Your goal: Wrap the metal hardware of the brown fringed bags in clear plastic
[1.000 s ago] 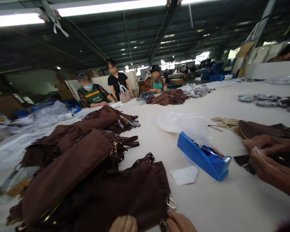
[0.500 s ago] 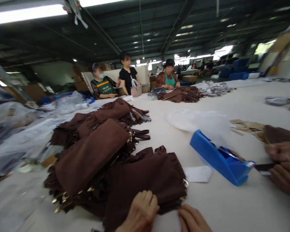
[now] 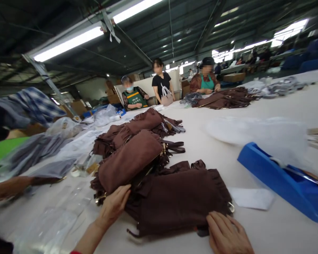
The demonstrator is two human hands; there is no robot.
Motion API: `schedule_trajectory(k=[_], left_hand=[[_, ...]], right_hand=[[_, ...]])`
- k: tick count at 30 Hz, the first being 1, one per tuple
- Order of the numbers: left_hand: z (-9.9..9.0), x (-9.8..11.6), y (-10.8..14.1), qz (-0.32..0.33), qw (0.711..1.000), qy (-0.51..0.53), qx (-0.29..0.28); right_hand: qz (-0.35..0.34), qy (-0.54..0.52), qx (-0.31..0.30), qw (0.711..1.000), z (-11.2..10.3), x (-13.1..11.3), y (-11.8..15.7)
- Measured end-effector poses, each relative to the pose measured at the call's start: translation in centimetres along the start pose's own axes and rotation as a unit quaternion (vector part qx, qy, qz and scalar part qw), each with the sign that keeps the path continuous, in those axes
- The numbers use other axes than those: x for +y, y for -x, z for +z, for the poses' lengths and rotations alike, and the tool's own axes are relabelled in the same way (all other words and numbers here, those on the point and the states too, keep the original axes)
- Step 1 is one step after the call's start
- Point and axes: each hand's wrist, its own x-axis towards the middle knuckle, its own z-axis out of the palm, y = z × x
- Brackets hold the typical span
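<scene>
One brown fringed bag point(image 3: 180, 201) lies flat on the near part of the white worktop point(image 3: 201, 151), between the left hand point(image 3: 115, 204) and the right hand point(image 3: 226, 231). The right fingers lie side by side over its near right corner, just below a metal clasp point(image 3: 231, 207); whether they pinch the edge cannot be told, as the thumb's grip is hidden. The left fingers are close together where this bag meets a second brown bag point(image 3: 129, 160), and which of the two they press on is unclear.

As far as shows, the front bag is spread out fairly evenly, its right-hand fringe pointing outward, with no wrapping over it. The second bag and more brown bags point(image 3: 145, 121) behind it lie in a heap, so the handling seems far from finished.

The second bag crowds the front bag's upper left side. Just right of it lies a white paper point(image 3: 251, 198), then a blue tape dispenser point(image 3: 283, 190), with a thin white plastic sheet point(image 3: 257, 130) behind. To the left lie clear plastic point(image 3: 47, 225) and grey stacked pieces point(image 3: 34, 155), where another person's arm point(image 3: 10, 188) reaches in. Three co-workers point(image 3: 207, 83) are across the worktop, near a further brown pile point(image 3: 228, 98).
</scene>
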Motion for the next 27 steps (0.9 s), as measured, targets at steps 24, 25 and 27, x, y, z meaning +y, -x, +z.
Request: schedule_trajectory(k=[24,25,27], left_hand=[[-4.6,-3.6,-3.0,0.078,0.979,-0.114,-0.153],[-4.7,-3.6,-3.1,0.076,0.978,-0.113,-0.159],[-4.9,-3.7,-3.4,0.073,0.976,-0.109,-0.174]], right_hand=[[-0.12,0.158,-0.012,0.98,-0.1,-1.5,-4.9],[-0.12,0.164,-0.014,0.979,-0.2,-1.6,-4.9],[-0.117,0.175,-0.02,0.977,-0.4,-1.6,-4.7]])
